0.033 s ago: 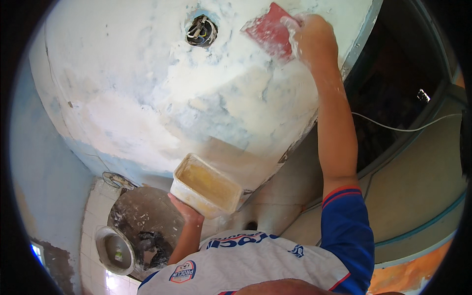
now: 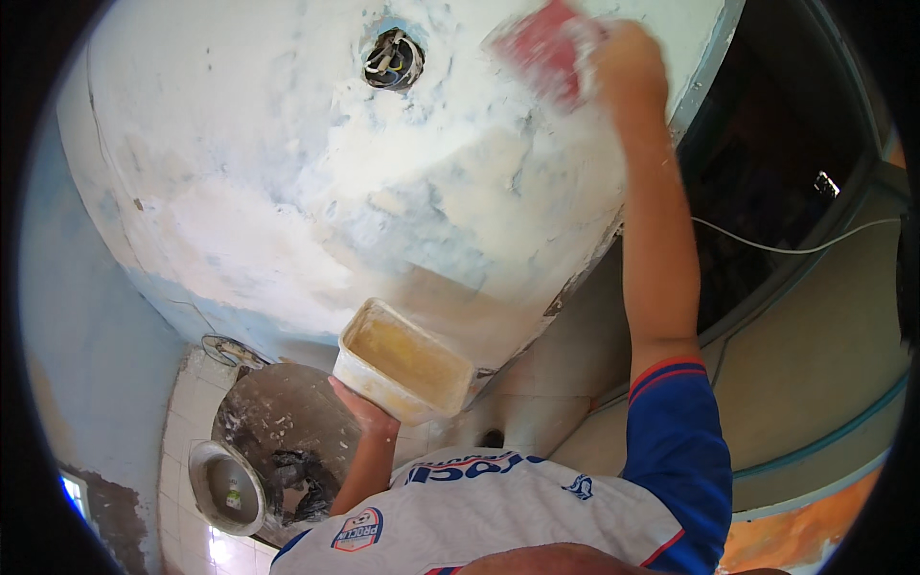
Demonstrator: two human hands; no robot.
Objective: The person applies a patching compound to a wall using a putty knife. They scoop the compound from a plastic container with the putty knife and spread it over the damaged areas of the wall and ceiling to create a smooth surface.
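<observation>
My right hand is closed on a red, putty-smeared flat spreader, which is against the upper right of the wall or just off it; motion blurs both. The wall carries patchy white filler over pale blue paint. Down at the middle, my left hand supports a white rectangular plastic tub from its left and underside. The tub tilts, and its inside is coated with yellowish residue. Most of the left fingers are hidden beneath it.
An open round hole with wires sits in the wall left of the spreader. At lower left stands a round dark table with black plastic and a metal basin by it. A dark opening and a white cable lie to the right.
My right hand and the spreader have shifted slightly to the right and up along the wall. The tub and my left hand have hardly moved.
</observation>
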